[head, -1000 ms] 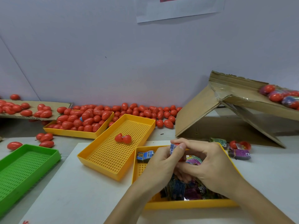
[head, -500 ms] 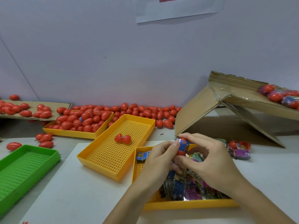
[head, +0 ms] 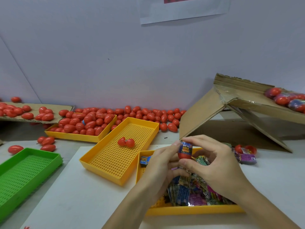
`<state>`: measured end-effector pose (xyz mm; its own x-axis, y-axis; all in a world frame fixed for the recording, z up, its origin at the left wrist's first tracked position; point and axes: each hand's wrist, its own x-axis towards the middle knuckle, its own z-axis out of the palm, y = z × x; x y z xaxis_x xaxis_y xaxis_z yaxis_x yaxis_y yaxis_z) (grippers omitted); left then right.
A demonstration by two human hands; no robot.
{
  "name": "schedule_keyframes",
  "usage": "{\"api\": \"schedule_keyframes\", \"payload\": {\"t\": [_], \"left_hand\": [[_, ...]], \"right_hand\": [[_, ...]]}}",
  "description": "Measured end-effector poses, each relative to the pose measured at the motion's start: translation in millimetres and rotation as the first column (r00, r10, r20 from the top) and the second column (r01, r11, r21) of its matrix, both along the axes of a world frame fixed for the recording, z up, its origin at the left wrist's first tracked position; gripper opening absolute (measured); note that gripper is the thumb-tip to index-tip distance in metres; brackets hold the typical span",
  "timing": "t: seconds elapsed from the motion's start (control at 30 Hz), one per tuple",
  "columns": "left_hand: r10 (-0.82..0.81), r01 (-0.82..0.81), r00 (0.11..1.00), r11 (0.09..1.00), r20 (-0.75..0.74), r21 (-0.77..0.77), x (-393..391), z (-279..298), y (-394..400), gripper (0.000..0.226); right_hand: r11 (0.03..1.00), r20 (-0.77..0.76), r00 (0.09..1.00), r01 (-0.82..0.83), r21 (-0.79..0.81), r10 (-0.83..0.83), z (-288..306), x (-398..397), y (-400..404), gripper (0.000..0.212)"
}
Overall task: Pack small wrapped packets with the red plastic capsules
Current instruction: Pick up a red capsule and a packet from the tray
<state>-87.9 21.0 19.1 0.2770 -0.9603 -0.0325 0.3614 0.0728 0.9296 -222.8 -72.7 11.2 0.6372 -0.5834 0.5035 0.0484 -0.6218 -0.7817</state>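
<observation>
Both hands hold one red capsule (head: 184,150) upright above a yellow tray (head: 194,209) full of small wrapped packets (head: 191,194). A blue packet is wrapped around the capsule's upper half. My right hand (head: 212,164) pinches it between forefinger on top and thumb below. My left hand (head: 160,164) touches its left side with the thumb, the other fingers curled beneath. An open red capsule (head: 126,142) lies in the middle yellow tray (head: 92,160).
A yellow tray (head: 72,136) heaped with red capsules stands at the back left, more lying loose along the wall. A green tray (head: 24,169) is at the left. A tilted cardboard box (head: 231,116) stands at the right, an open capsule and purple packet (head: 245,155) below it.
The hands rose from the packet tray and brought the capsule up. The blue packet, earlier just pinched at the fingertips, now sits wrapped around the red capsule.
</observation>
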Motion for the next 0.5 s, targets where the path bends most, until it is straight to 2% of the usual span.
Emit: {"api": "schedule_keyframes", "payload": {"t": [0.1, 0.3, 0.43, 0.5], "left_hand": [[-0.052, 0.052, 0.996, 0.999, 0.069, -0.001, -1.5, 2.7, 1.9, 0.035], [-0.123, 0.119, 0.973, 0.992, 0.193, 0.034, -0.7, 3.7, 4.1, 0.041], [-0.152, 0.144, 0.963, 0.988, 0.222, 0.05, -1.6, 3.0, 4.3, 0.042], [-0.135, 0.129, 0.973, 0.991, 0.19, 0.045, -2.9, 3.2, 3.6, 0.038]], "right_hand": [[0.998, -0.028, 1.0, 0.011, -0.058, -0.013, 0.0, -0.6, 0.4, 0.049], [1.0, -0.036, 0.999, -0.012, -0.014, 0.011, -1.7, -2.4, -4.7, 0.046], [0.999, -0.049, 0.998, -0.034, 0.003, 0.034, -3.2, -3.0, -5.8, 0.048], [0.999, -0.048, 0.998, -0.046, 0.014, 0.046, -3.5, -2.4, -5.4, 0.047]]}}
